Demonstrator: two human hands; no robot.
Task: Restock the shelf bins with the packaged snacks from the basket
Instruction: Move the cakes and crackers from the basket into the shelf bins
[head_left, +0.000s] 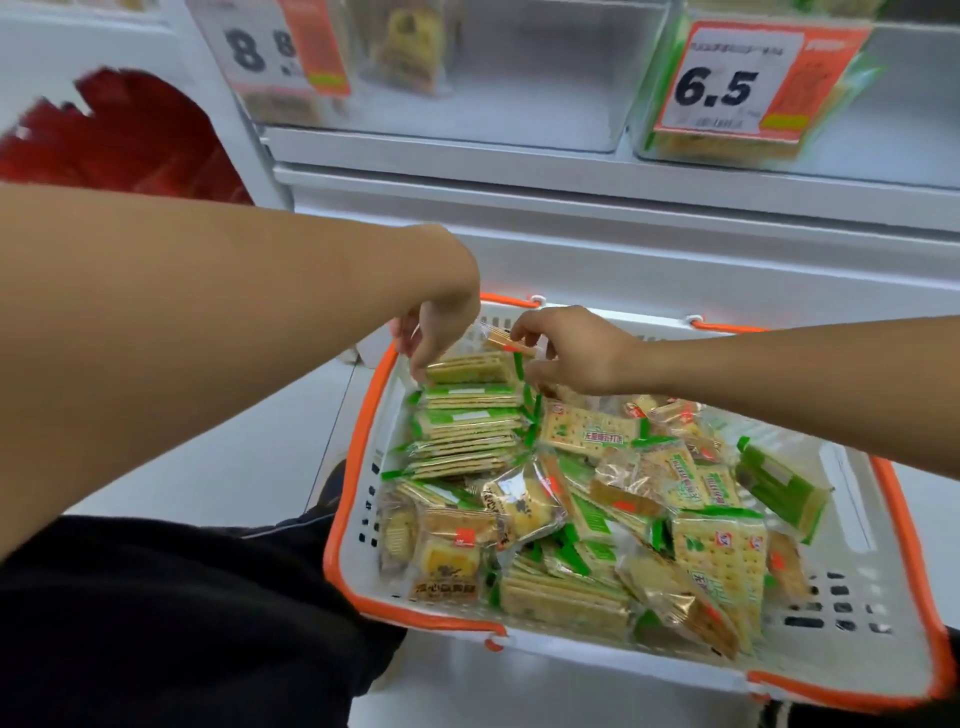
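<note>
Glossy, flat cracker packets (470, 415) with green edges are lying stacked in a white perforated plastic basket (831, 597) with an orange rim. The right hand (571, 353) is pinching a small clear-wrapped snack (506, 340); the left hand (441, 322) is fingering the stack's top. Above, translucent shelf bins (519, 78) are carrying 2 price cards.

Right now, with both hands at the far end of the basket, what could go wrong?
1. The right hand pinches only an edge of a small clear-wrapped cracker pack; it may slip.
2. The left hand touches the neat row of green-edged cracker packs; lifting carelessly could topple them into the loose pile.
</note>
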